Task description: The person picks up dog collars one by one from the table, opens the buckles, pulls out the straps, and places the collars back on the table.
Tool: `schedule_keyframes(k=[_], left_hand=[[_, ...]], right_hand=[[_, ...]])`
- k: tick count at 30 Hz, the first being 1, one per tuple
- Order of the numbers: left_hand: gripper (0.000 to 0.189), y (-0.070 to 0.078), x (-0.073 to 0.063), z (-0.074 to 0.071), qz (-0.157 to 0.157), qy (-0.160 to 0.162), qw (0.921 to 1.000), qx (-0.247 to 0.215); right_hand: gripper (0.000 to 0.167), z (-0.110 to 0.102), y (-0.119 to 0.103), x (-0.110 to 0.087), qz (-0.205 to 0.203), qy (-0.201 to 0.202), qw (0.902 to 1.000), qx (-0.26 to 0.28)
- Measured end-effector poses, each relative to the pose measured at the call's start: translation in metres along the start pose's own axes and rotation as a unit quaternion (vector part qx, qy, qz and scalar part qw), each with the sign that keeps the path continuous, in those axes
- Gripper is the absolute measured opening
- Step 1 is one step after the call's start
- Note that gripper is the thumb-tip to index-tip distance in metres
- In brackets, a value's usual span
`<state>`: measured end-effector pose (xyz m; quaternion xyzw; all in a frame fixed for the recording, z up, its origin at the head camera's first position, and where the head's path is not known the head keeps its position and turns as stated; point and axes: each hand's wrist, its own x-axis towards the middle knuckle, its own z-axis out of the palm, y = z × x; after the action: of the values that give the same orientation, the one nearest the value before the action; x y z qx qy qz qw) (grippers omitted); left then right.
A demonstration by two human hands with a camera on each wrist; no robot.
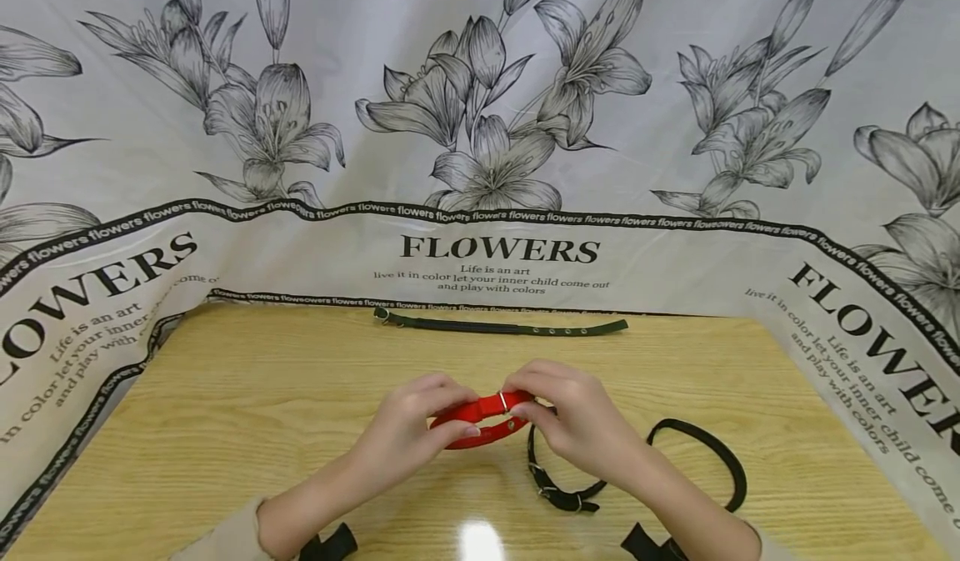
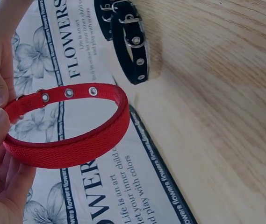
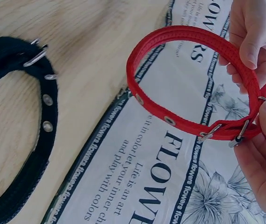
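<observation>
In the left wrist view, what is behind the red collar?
Through the red collar shows a white cloth with printed flowers and lettering; beyond are the wooden table and a black collar. The red collar hides part of one large word, so its end is unreadable.

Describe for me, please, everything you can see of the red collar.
The red collar is a narrow strap that looks like woven fabric, its ribbed texture clearest on the outer face. Metal-rimmed eyelets run along one stretch, with silvery metal fittings beside them. It is formed into a rounded loop and held up above the wood-grain table. The left hand grips one side; the right hand holds it near the metal fittings.
</observation>
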<state>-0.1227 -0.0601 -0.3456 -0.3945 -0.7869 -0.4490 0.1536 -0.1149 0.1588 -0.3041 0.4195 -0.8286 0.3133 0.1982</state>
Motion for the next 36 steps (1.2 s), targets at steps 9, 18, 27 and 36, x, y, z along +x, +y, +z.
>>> schedule_keyframes(k=[9,18,27,36], left_hand=[[0.023,0.003,0.001,-0.002,0.015,0.016,0.9996,-0.014],[0.023,0.006,0.000,-0.005,0.028,0.038,0.9986,-0.025],[0.023,0.011,0.001,-0.011,0.029,0.046,0.9977,-0.041],[0.022,0.013,0.003,-0.015,0.028,0.051,0.9969,-0.052]], right_hand=[[0.025,-0.001,-0.005,0.000,0.009,0.024,0.9996,0.014],[0.026,-0.005,-0.006,0.002,0.005,0.048,0.9982,0.036],[0.022,-0.010,-0.008,0.000,0.068,0.058,0.9883,0.124],[0.017,-0.013,-0.011,0.001,0.112,0.077,0.9755,0.173]])
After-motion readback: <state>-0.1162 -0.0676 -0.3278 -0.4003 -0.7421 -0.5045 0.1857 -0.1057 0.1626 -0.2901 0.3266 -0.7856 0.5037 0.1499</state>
